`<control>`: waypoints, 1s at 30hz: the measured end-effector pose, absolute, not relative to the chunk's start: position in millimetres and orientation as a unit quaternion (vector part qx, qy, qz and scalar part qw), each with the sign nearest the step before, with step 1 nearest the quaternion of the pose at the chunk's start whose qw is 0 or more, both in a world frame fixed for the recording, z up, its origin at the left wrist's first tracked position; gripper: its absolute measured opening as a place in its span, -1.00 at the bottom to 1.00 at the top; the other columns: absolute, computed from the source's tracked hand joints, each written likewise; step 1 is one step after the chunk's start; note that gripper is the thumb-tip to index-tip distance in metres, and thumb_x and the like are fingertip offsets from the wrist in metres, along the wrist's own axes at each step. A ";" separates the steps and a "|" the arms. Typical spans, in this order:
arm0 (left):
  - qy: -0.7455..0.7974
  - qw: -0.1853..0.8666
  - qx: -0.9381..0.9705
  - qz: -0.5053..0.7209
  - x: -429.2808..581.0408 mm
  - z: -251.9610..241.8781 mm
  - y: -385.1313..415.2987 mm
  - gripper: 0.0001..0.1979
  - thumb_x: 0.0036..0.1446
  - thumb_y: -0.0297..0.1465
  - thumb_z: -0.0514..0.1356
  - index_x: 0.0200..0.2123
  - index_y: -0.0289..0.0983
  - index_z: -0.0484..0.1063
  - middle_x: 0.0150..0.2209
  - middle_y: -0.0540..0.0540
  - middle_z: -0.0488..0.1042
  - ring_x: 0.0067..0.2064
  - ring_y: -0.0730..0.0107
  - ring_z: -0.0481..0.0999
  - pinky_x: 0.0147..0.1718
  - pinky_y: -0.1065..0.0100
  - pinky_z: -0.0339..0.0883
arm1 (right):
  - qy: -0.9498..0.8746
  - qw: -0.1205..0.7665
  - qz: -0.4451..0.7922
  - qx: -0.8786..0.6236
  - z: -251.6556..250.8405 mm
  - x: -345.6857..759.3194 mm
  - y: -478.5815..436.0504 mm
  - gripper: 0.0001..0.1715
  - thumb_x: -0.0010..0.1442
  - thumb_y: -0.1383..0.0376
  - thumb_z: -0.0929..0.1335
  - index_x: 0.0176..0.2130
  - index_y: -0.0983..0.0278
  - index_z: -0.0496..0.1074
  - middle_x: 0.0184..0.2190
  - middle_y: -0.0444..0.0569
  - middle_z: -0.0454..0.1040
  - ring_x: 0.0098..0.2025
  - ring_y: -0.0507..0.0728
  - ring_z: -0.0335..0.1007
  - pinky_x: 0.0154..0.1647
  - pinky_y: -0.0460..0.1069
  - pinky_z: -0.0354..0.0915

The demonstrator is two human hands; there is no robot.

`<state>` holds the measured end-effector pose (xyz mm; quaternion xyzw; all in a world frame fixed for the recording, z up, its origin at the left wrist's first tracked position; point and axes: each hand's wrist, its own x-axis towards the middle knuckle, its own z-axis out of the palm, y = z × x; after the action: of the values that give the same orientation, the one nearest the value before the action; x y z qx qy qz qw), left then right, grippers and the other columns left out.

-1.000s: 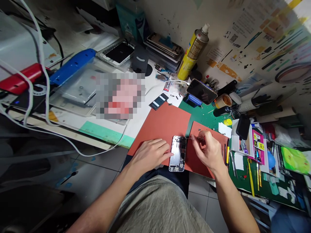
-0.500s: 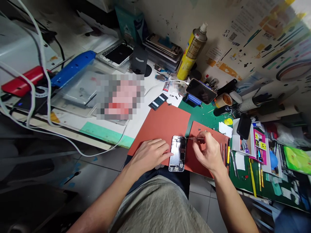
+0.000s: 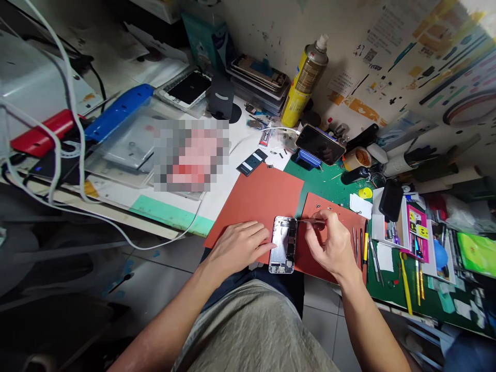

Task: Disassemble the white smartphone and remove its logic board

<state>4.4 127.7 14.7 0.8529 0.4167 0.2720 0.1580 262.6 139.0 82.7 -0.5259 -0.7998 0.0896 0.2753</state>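
An opened phone (image 3: 282,246) points lengthwise away from the person (image 3: 251,328) on a red mat (image 3: 267,199), touched by the left hand (image 3: 245,242), hold unclear. To its right, the right hand (image 3: 331,242) pinches a thin tool (image 3: 312,221).

"7000" on tube (image 3: 265,138), "2" on label (image 3: 419,226)

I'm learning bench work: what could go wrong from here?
The thin tool in the right hand might slip and scratch the opened phone. The left hand seems to rest a thumb on one side, so the phone could twist. Tiny parts on the right red mat might get knocked away.
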 end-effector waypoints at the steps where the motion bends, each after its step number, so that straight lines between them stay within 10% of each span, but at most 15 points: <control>1: 0.417 0.159 0.853 0.271 4.4 14.7 127.7 -0.59 0.53 -0.14 0.11 -0.37 -0.23 0.40 -0.44 0.01 0.41 -0.39 0.35 0.37 -0.44 0.28 0.08 | -0.798 0.273 0.088 -0.530 82.5 262.5 138.8 -0.86 0.45 0.28 0.36 -0.04 0.18 0.29 -0.31 -0.08 0.51 -0.38 0.10 0.48 -0.35 0.00 0.39; 16: 0.440 0.188 0.828 0.291 13.1 26.1 127.6 -0.71 0.54 -0.22 0.13 -0.24 -0.23 0.46 -0.33 0.01 0.51 -0.33 0.41 0.49 -0.38 0.31 0.24 | -0.535 0.464 0.200 -0.677 60.8 285.8 111.9 -0.66 0.34 0.11 0.51 -0.14 0.16 0.32 -0.34 -0.17 0.43 -0.45 0.05 0.48 -0.49 -0.08 0.39; 30: 0.422 0.122 0.859 0.262 33.3 12.7 119.9 -0.72 0.52 -0.26 0.16 -0.29 -0.22 0.42 -0.35 0.00 0.47 -0.31 0.32 0.50 -0.31 0.23 0.28 | -0.671 0.388 0.111 -0.622 59.3 265.9 116.9 -0.83 0.44 0.22 0.39 -0.12 0.17 0.29 -0.44 -0.20 0.44 -0.55 0.01 0.37 -0.55 -0.10 0.28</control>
<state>33.3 119.9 12.7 0.8592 0.4224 0.2620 0.1216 265.9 116.9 59.3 -0.6221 -0.6708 0.1114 0.3882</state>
